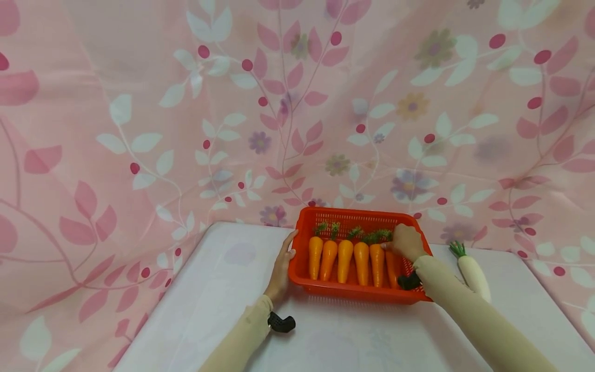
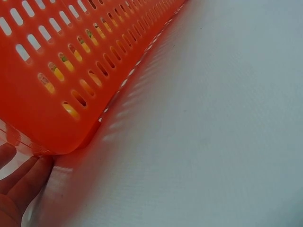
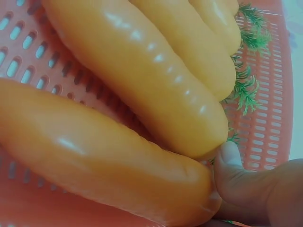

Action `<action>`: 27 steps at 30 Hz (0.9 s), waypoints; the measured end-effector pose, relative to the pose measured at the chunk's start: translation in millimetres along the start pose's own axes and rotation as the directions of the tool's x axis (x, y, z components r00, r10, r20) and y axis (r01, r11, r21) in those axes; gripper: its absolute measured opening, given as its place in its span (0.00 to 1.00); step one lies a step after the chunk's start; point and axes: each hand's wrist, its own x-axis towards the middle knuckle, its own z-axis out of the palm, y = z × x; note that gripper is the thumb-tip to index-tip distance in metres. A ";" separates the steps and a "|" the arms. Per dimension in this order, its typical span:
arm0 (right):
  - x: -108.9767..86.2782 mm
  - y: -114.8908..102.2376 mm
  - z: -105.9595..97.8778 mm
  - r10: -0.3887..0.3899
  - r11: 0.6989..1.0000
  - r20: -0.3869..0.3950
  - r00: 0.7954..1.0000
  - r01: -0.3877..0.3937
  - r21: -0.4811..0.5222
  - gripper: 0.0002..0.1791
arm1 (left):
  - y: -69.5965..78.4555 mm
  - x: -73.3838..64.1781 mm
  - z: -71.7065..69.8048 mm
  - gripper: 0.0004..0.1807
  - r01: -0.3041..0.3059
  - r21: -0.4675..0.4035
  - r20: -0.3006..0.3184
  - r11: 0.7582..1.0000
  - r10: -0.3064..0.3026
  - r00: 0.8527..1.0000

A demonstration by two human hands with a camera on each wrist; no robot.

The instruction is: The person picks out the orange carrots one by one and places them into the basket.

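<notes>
In the head view an orange-red perforated basket (image 1: 353,292) holds several carrots (image 1: 344,261) side by side, their green tops toward the far wall. My right hand (image 1: 405,243) reaches into its right end and grips the rightmost carrot (image 1: 392,269) near its leafy end. In the right wrist view the thumb presses by the thick end of that carrot (image 3: 104,156); the other fingers are mostly hidden. My left hand (image 1: 280,268) rests against the basket's left end, fingers extended. The left wrist view shows its fingers (image 2: 31,182) at the bottom corner of the basket wall (image 2: 52,127).
A white radish (image 1: 474,276) with green stalks lies on the table right of the basket, partly behind the right forearm. White cloth covers the table (image 1: 223,263). A pink floral curtain (image 1: 297,103) hangs along the back and left side.
</notes>
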 end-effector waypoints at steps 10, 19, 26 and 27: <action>1.0 -0.1 -0.1 0.035 0.998 0.047 0.998 -0.038 0.053 0.20 | -1.5 0.2 -0.4 0.31 -0.014 -0.012 -0.004 1.000 0.014 1.000; -1.8 -0.5 -5.2 0.023 0.998 0.094 0.995 -0.028 0.060 0.20 | 0.2 2.6 1.7 0.31 -0.024 -0.022 0.004 0.999 0.024 1.000; -4.8 -1.8 -8.6 0.004 0.998 0.163 0.987 -0.015 0.068 0.21 | -0.4 0.6 1.2 0.30 -0.022 -0.007 -0.002 1.000 0.022 1.000; -5.1 -2.6 -9.4 -0.007 0.998 0.173 0.985 -0.004 0.058 0.22 | -0.3 0.1 0.7 0.30 -0.024 -0.006 -0.004 1.000 0.024 1.000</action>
